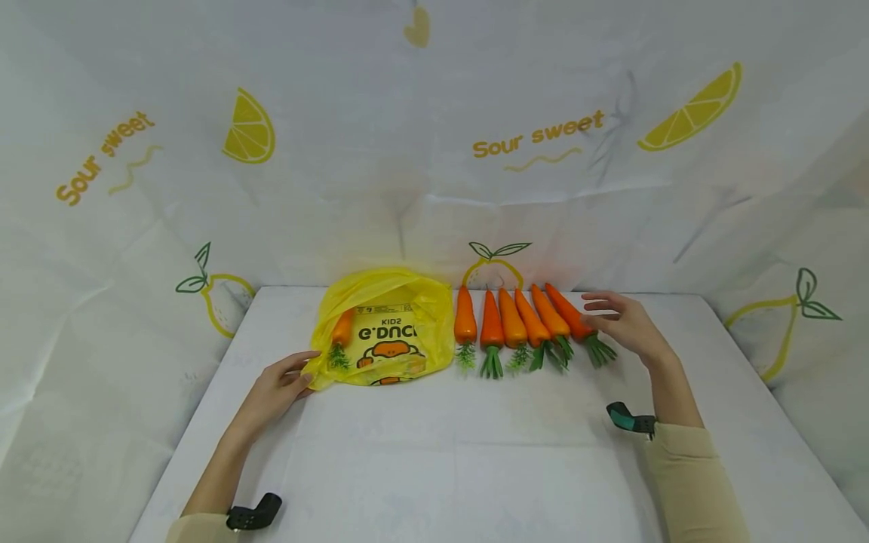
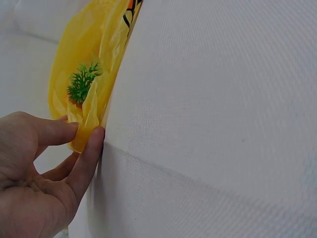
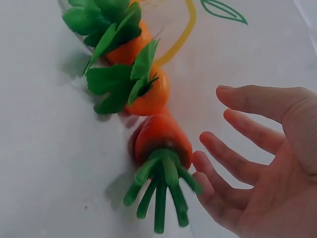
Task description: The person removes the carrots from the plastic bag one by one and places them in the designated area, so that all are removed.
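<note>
My left hand (image 1: 274, 391) pinches the near left edge of a yellow plastic bag (image 1: 436, 320) with a printed duck, between thumb and fingers. Its mouth gapes, and an orange carrot (image 1: 343, 329) with feathery green leaves lies inside at the left. In the left wrist view only the carrot's leafy top (image 2: 81, 84) shows clearly. Over at the right end of a row of carrots, my right hand (image 1: 627, 326) is beside the outermost carrot (image 1: 565, 309), fingers spread and slightly bent. The right wrist view shows that carrot's stubby green stems (image 3: 161, 183) near the fingertips, with nothing gripped.
Several more carrots, among them a leftmost one (image 1: 465, 317) close to the bag, lie side by side with their tops toward me. A white-covered table (image 1: 441, 467) meets a white cloth backdrop (image 1: 380, 181) with lemon prints just behind them.
</note>
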`<state>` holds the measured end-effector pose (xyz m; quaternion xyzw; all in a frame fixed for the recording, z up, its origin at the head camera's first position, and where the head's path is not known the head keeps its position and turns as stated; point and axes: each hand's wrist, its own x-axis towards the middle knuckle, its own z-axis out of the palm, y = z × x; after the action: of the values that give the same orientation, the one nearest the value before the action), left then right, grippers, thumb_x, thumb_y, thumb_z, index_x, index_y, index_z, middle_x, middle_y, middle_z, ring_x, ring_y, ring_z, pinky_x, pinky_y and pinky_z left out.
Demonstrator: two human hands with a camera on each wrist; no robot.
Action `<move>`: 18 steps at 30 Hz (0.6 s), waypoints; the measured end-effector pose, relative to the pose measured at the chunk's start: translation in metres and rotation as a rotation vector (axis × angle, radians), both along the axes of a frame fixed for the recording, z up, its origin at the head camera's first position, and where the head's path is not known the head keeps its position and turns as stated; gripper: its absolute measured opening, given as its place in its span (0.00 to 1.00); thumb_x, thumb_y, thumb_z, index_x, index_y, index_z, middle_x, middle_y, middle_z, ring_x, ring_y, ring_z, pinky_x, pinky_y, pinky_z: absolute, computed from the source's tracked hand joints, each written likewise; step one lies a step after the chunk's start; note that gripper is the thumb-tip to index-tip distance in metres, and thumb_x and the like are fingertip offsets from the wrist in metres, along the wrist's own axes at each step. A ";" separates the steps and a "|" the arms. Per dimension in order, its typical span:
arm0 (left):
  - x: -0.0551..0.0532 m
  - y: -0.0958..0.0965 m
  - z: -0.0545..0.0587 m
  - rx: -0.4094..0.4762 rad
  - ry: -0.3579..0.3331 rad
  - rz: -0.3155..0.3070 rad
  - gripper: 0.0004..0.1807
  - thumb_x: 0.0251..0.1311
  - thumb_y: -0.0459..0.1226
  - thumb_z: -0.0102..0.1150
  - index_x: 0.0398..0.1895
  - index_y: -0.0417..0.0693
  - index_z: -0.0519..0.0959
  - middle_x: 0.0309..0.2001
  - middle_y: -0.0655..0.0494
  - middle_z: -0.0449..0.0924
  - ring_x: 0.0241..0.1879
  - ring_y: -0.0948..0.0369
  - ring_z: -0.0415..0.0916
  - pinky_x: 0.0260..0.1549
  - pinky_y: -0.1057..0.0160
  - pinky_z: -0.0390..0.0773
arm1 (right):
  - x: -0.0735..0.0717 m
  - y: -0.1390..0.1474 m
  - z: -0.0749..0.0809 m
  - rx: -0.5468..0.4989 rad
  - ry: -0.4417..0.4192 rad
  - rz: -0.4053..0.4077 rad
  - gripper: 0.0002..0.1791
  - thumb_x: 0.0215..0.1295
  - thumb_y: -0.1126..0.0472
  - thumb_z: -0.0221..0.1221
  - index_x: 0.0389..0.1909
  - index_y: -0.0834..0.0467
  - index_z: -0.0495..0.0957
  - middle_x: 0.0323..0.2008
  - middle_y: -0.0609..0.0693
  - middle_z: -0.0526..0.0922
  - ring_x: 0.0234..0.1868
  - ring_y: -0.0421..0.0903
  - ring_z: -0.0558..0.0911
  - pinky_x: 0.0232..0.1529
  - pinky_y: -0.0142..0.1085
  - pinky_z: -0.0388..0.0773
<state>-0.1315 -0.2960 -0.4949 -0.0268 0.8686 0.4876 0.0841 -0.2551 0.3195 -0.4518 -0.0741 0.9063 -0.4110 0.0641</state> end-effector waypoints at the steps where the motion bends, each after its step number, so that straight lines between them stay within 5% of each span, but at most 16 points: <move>1: 0.000 0.000 -0.001 -0.002 0.001 -0.002 0.26 0.80 0.34 0.57 0.78 0.43 0.72 0.73 0.28 0.72 0.61 0.46 0.85 0.49 0.65 0.92 | 0.000 -0.001 0.001 -0.005 0.002 -0.001 0.33 0.82 0.55 0.61 0.79 0.64 0.67 0.73 0.75 0.74 0.68 0.74 0.80 0.48 0.18 0.79; 4: -0.001 -0.001 -0.002 -0.003 0.005 -0.006 0.26 0.81 0.35 0.56 0.79 0.43 0.72 0.73 0.28 0.72 0.61 0.46 0.85 0.48 0.65 0.92 | 0.003 -0.006 0.006 -0.015 0.009 0.003 0.32 0.81 0.56 0.61 0.79 0.63 0.67 0.73 0.74 0.74 0.68 0.74 0.80 0.50 0.23 0.85; 10: -0.001 -0.001 -0.001 0.000 0.012 -0.009 0.26 0.81 0.35 0.56 0.79 0.42 0.72 0.73 0.27 0.72 0.61 0.46 0.85 0.49 0.64 0.92 | 0.007 -0.019 0.017 -0.011 0.030 0.039 0.32 0.80 0.56 0.63 0.78 0.62 0.69 0.74 0.72 0.74 0.67 0.73 0.81 0.62 0.56 0.89; 18: 0.002 0.002 0.002 0.008 0.002 0.003 0.26 0.80 0.34 0.57 0.78 0.43 0.73 0.74 0.28 0.72 0.63 0.44 0.84 0.49 0.66 0.91 | 0.008 -0.038 0.025 -0.004 0.070 0.090 0.30 0.77 0.59 0.65 0.75 0.65 0.71 0.72 0.74 0.76 0.65 0.75 0.80 0.65 0.67 0.83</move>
<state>-0.1296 -0.2941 -0.4927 -0.0274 0.8668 0.4910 0.0828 -0.2471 0.2814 -0.4264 -0.1293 0.9029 -0.4068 0.0509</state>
